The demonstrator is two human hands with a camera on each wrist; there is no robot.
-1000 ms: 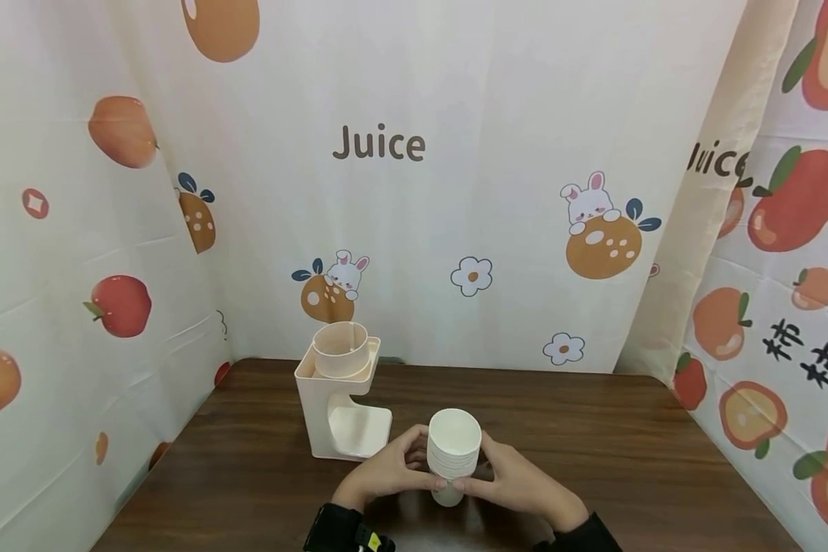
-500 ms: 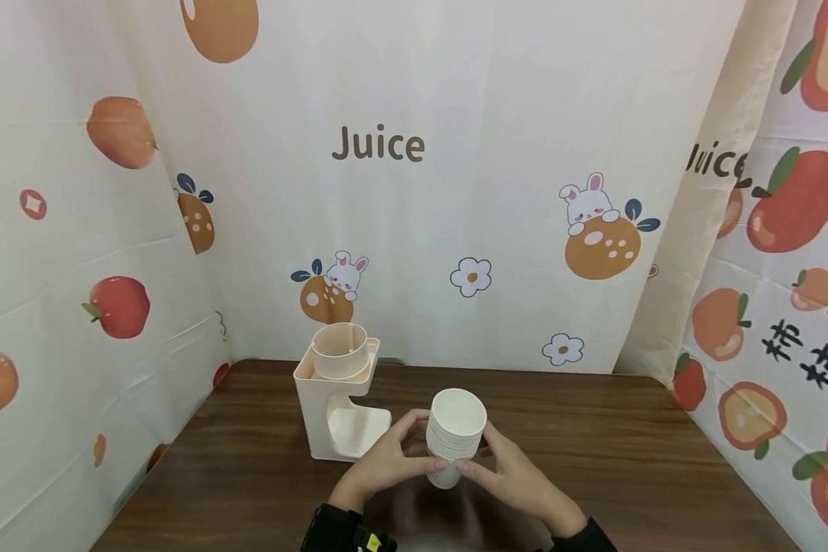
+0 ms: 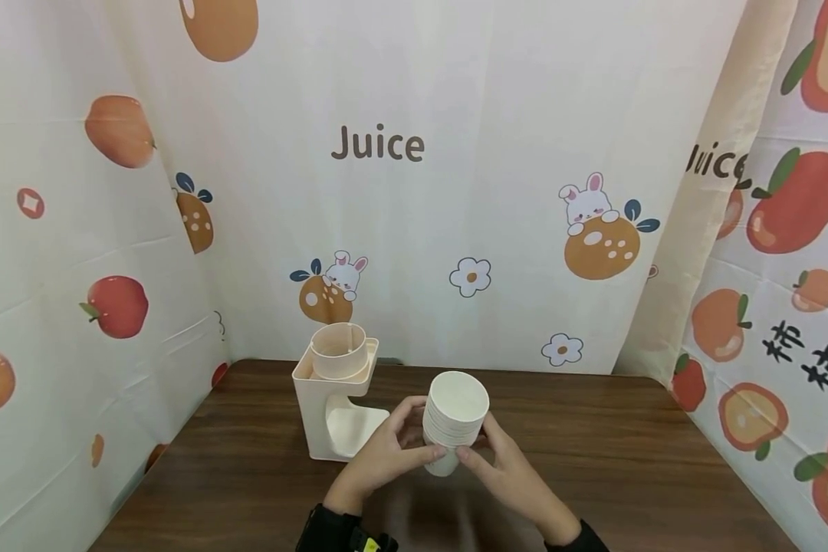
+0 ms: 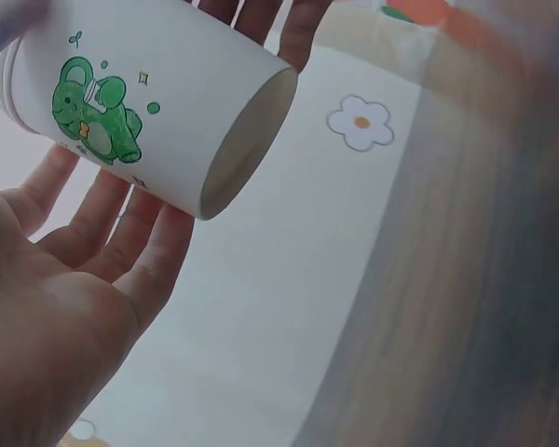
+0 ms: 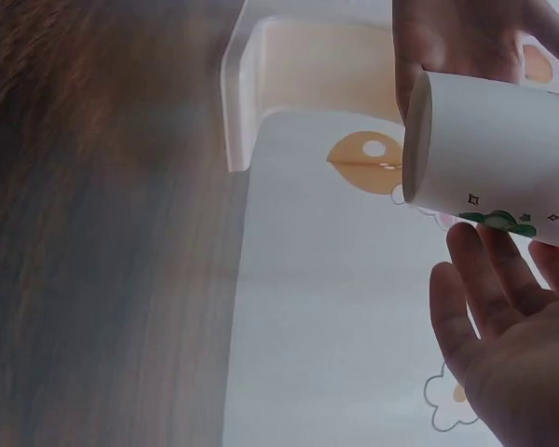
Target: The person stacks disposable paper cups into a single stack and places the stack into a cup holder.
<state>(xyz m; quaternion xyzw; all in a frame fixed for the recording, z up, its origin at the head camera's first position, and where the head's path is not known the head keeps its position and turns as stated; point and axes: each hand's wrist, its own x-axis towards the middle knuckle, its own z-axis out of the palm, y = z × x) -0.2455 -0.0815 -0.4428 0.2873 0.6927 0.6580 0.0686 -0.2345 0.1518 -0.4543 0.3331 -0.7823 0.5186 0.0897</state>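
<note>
Between my two hands is a stack of white paper cups (image 3: 455,410), mouth up and tilted a little, held over the table. My left hand (image 3: 382,456) grips its left side, with the thumb at the front and the fingers round behind. From the right, my right hand (image 3: 510,471) holds it the same way, both thumbs nearly meeting below the stacked rims. A green cartoon animal print (image 4: 98,112) shows on the lowest cup in the left wrist view. The right wrist view catches that cup's bottom end and plain wall (image 5: 503,140), with fingers on both sides.
A cream cup dispenser (image 3: 317,414) with a round tube (image 3: 340,353) on top and a flat base stands just left of my left hand. Under everything is a dark brown wooden table (image 3: 593,445). Fruit-printed cloth (image 3: 414,230) hangs behind and along both sides.
Both hands have lifted the cup stack up and slightly away from me, still gripping it together. The dispenser has stayed in place.
</note>
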